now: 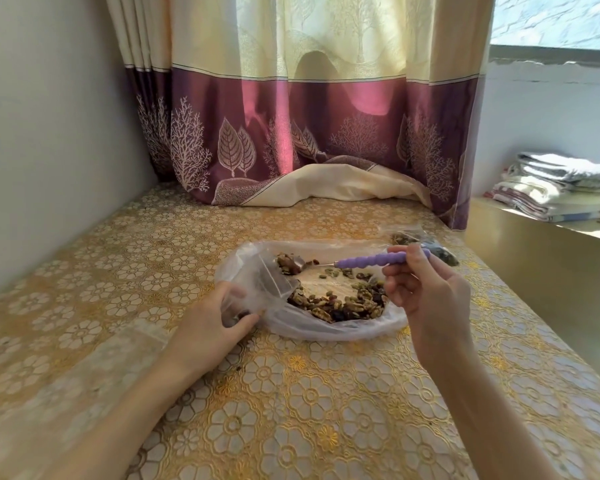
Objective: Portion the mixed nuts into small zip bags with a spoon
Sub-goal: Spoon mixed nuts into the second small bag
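Two hands over counter [84,306], left hand [212,320] pinching small bag [257,285] open, right hand [426,289] gripping spoon [361,263] heaped with nuts [343,306] at bag mouth, filled bag [420,242] behind

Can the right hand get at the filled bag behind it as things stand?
Probably not yet. The right hand grips the loaded spoon, so it has no free fingers. The filled bag lies uncovered on the table, just past that hand, so only the spoon hinders.
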